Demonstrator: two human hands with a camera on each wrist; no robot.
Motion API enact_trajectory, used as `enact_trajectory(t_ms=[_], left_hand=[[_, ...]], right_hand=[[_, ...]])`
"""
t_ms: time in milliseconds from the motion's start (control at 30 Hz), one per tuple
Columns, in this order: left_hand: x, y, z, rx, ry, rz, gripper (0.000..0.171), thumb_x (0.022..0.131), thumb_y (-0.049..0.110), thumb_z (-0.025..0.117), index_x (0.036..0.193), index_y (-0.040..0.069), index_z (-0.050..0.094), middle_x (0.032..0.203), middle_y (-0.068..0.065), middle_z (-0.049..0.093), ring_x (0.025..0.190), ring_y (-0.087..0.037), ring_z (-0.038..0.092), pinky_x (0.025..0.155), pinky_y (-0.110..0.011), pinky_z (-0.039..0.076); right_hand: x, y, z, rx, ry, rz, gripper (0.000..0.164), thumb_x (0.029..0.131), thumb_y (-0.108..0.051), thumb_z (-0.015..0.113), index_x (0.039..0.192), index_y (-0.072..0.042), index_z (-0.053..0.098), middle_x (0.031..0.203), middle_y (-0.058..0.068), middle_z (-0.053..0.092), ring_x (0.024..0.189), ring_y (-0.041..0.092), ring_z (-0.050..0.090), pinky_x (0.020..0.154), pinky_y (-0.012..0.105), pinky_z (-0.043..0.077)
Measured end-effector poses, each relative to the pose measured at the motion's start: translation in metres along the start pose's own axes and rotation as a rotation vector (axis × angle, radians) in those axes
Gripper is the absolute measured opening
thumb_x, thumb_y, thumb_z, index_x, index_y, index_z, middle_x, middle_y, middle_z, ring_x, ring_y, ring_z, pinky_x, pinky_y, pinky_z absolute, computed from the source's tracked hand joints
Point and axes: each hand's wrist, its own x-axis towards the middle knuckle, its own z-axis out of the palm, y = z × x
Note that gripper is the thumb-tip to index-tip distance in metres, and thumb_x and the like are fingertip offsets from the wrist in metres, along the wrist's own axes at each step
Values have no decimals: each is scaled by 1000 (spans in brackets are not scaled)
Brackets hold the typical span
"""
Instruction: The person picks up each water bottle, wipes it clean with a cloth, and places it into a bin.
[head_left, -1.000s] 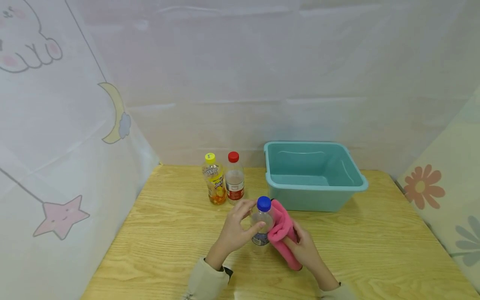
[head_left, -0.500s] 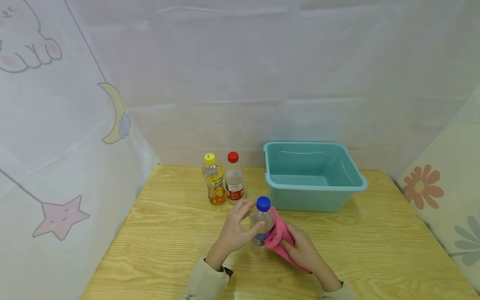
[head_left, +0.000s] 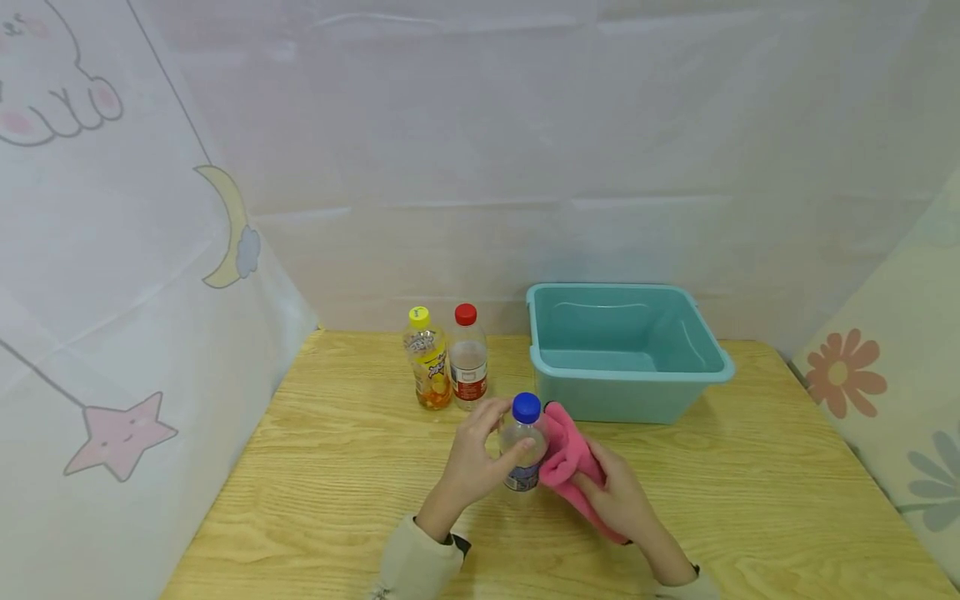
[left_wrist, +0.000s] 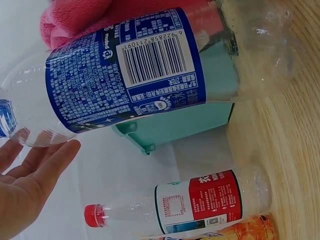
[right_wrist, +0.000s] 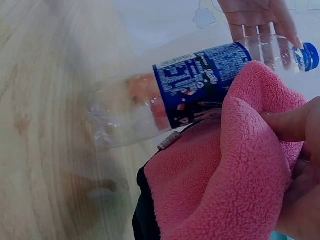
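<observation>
While the left hand pinches the shoulder of a clear plastic bottle with a blue label between thumb and fingers, the right hand grips a fuzzy pink cloth with a dark edge bunched beside it. The cloth appears to touch the label. The bottle stands upright on a pale wood-grain table, its blue screw cap on.

No liquid shows inside, so it is probably light, quick to tip and likely to dent if squeezed hard; its smooth wall may slip. The firmest hold should be at the shoulder, just under the cap. The cloth looks soft and limp, best held by a thick fold.

Beyond the hands stand a clear bottle with a red cap, a yellow-capped bottle with orange contents and, farther right, a rectangular teal plastic tub.
</observation>
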Motion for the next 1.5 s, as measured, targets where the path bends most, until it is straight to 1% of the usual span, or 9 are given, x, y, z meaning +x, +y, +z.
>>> enact_trajectory(t_ms=[200, 400, 567, 733, 867, 1000, 1167, 1333, 1500], left_hand=[[0, 1, -1, -67, -38, -67, 40, 84, 19, 67, 119, 7, 53, 116, -4, 58, 108, -20, 53, 85, -40, 49], [1, 2, -3, -116, -62, -113, 40, 82, 12, 68, 119, 5, 53, 118, -8, 57, 112, -25, 51, 88, -45, 46], [5, 22, -11, -110, -61, -99, 38, 81, 2, 66, 116, -3, 54, 115, -17, 56, 109, -31, 52, 85, -47, 48], [6, 38, -18, -83, -49, -82, 35, 79, 0, 67, 112, -6, 57, 111, -18, 55, 103, -33, 53, 82, -44, 50], [3, 20, -12, -81, -42, -81, 37, 79, 2, 68, 114, -4, 57, 113, -16, 55, 102, -34, 52, 80, -43, 51], [0, 2, -7, -93, -43, -74, 40, 80, 6, 69, 118, 0, 57, 116, -13, 55, 106, -31, 52, 81, -41, 51], [-1, -1, -7, -114, -48, -54, 40, 82, 12, 68, 120, 4, 56, 118, -8, 56, 109, -24, 52, 81, -37, 51], [0, -1, -7, -107, -54, -50, 39, 83, 13, 66, 120, 4, 56, 118, -8, 56, 107, -24, 53, 80, -37, 52], [0, 1, -8, -118, -64, -52, 38, 84, 12, 66, 119, 3, 56, 119, -10, 57, 107, -26, 54, 80, -38, 52]], right_hand=[[0, -3, -11, 13, 40, -24, 47, 74, 8, 68, 118, 4, 54, 107, 11, 62, 93, 12, 57, 74, 27, 51], [1, -6, -15, 47, 87, -59, 47, 74, 12, 67, 119, 4, 54, 104, 12, 62, 87, 5, 54, 68, 23, 50], [3, -8, -14, 108, 154, -99, 50, 71, 17, 64, 118, 7, 52, 97, 11, 61, 74, 3, 48, 58, 19, 45], [4, -11, -14, 189, 206, -138, 54, 70, 22, 62, 121, 10, 49, 107, -3, 57, 83, 0, 51, 65, 12, 45], [7, -14, -15, 253, 223, -176, 55, 69, 25, 59, 122, 11, 48, 111, -13, 54, 89, -1, 53, 70, 10, 45], [11, -18, -15, 313, 232, -195, 54, 70, 27, 57, 121, 12, 47, 109, -11, 55, 88, 1, 53, 71, 11, 46], [17, -24, -13, 379, 245, -232, 52, 69, 29, 54, 119, 14, 46, 107, -9, 55, 88, 3, 53, 71, 11, 46], [22, -27, -12, 410, 256, -272, 53, 69, 30, 52, 119, 16, 45, 108, -8, 56, 89, 4, 54, 73, 12, 47], [24, -28, -12, 428, 242, -210, 46, 76, 21, 56, 120, 15, 45, 106, -10, 56, 86, 4, 55, 71, 12, 48]])
